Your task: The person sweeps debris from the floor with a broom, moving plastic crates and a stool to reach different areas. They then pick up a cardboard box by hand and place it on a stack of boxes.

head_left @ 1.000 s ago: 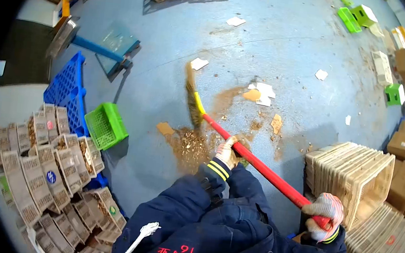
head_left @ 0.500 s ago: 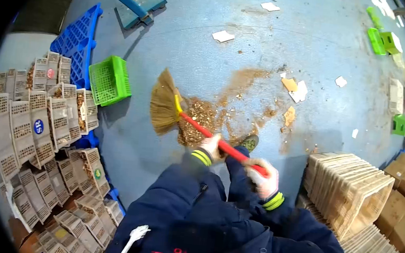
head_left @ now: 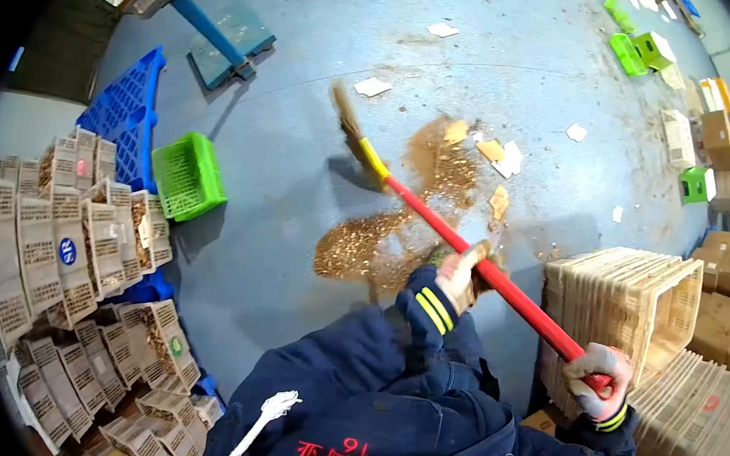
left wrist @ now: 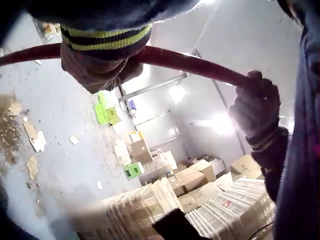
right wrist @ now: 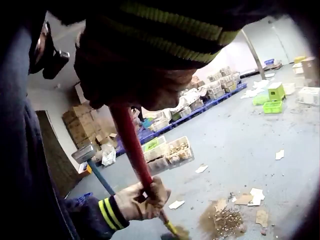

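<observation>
A broom (head_left: 500, 285) with a red handle and a yellow collar slants across the head view, its bristles (head_left: 346, 114) blurred at the upper left end. My gloved left hand (head_left: 462, 278) grips the handle partway down. Around the top end of the handle curl the fingers of my gloved right hand (head_left: 598, 381). Brown crumbly debris lies on the floor in one heap (head_left: 354, 246) left of my feet and another heap (head_left: 443, 163) farther ahead. Cardboard scraps (head_left: 497, 202) and white paper pieces (head_left: 509, 160) lie beside the far heap.
Stacked pale crates (head_left: 607, 317) stand close on my right, with cardboard boxes (head_left: 729, 325) behind. To the left are filled crates (head_left: 39, 240), a green basket (head_left: 190, 176) and a blue pallet (head_left: 125, 117). A platform scale (head_left: 228, 48) stands at the far left.
The broom head has swung from the floor left of the near heap to farther forward. My right hand has moved right and down, the left hand rightward. More debris now lies at the far heap.
</observation>
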The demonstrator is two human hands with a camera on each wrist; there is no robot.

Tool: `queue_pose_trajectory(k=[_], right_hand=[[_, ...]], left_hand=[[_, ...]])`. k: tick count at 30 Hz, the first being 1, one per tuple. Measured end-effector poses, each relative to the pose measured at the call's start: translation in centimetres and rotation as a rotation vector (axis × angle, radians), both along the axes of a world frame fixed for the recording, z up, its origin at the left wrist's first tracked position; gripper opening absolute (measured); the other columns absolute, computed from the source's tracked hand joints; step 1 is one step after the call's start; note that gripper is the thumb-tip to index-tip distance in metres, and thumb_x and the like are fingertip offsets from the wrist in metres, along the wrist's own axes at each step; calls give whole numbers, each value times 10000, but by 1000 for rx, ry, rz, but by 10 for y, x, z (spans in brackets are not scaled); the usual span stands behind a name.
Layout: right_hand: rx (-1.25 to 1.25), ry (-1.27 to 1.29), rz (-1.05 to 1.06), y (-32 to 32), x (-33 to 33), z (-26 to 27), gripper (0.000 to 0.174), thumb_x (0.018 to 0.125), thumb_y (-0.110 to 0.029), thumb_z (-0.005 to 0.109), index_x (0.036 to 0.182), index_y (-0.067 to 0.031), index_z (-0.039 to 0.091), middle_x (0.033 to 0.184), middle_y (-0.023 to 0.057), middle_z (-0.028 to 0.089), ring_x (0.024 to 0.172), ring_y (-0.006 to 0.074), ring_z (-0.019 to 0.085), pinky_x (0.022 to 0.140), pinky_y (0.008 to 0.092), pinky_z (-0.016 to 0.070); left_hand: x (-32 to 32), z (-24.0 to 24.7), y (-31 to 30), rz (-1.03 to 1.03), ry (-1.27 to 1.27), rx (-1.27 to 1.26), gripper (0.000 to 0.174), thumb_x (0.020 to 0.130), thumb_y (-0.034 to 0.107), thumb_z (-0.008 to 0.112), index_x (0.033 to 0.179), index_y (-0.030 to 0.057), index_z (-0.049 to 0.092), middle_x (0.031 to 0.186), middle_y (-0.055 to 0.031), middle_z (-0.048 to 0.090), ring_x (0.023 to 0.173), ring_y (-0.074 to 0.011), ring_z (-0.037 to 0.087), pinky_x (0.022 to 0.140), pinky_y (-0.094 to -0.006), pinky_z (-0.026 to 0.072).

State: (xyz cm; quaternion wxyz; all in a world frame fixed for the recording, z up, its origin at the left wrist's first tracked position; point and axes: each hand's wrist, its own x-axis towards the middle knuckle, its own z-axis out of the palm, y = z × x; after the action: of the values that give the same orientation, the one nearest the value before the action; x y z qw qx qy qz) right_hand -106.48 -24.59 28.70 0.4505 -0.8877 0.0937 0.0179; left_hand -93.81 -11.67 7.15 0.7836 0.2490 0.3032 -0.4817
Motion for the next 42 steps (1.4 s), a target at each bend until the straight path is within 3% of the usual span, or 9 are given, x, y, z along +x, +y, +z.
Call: queue_pose_trajectory(k=[5,6,13,16,23,29,36,39,42], right_hand=[[539,155,-72,6,-9,-42,138,597,-42,580,718,8,624,621,80,602,512,129,556,490,247,423],[611,261,-51,15,0,-60,145,638,-36,584,767,15,630,673,74,616,559,111,559,514,227,427],[873,702,5,64,30,-193,139,784,-115,654,918,-81,640,689,-15,581,603,54,497,545,209,415],[480,323,139,-7,11,-174,108,779,-72,636,885,-49,641,746,21,615,692,89,550,663,244,461],[309,210,-46,-174,-31,-104,125,715,30,633,834,-7,628,780,83,660,717,112,619,697,242,485],[-187,-110,153,-245,-63,-40,198,600,-112,700,784,-132,631,573,31,513,485,230,502,468,341,379],[78,-51,286,-298,-113,-25,183,491,-136,678,673,-144,653,531,24,513,456,215,471,447,328,333],[365,81,352,-269,-98,-77,113,596,-68,666,706,-89,646,669,60,632,583,225,597,539,307,450],[552,235,368,-207,-89,-150,106,720,-74,669,815,-54,626,787,78,657,718,202,646,677,290,500]], left_hand=[[-72,-77,88,112,-124,218,300,795,243,651,969,51,500,883,-122,563,872,-294,566,749,-484,509],[-53,-32,111,194,165,268,292,799,246,643,962,51,500,889,-122,564,893,-294,559,761,-490,500],[-76,-180,173,195,548,467,265,827,333,573,890,82,516,832,-102,578,753,-271,565,703,-445,474],[-85,-193,68,67,300,451,250,825,319,579,832,89,481,713,-94,550,584,-257,530,477,-408,413],[-73,-153,-176,-117,8,125,260,797,362,621,830,112,557,676,-31,549,572,-180,505,501,-340,405],[-83,-78,-300,-79,-160,69,296,837,351,598,978,91,591,742,-29,591,615,-145,561,460,-287,440],[-171,-7,-240,151,-168,378,373,776,398,663,936,69,592,763,-42,580,651,-171,549,498,-306,451],[-211,-81,-155,-107,-55,666,254,785,356,656,851,123,579,762,-10,559,680,-167,531,593,-341,455],[-223,-118,-87,304,306,464,229,781,325,657,880,156,539,768,-6,541,708,-190,531,601,-384,446]])
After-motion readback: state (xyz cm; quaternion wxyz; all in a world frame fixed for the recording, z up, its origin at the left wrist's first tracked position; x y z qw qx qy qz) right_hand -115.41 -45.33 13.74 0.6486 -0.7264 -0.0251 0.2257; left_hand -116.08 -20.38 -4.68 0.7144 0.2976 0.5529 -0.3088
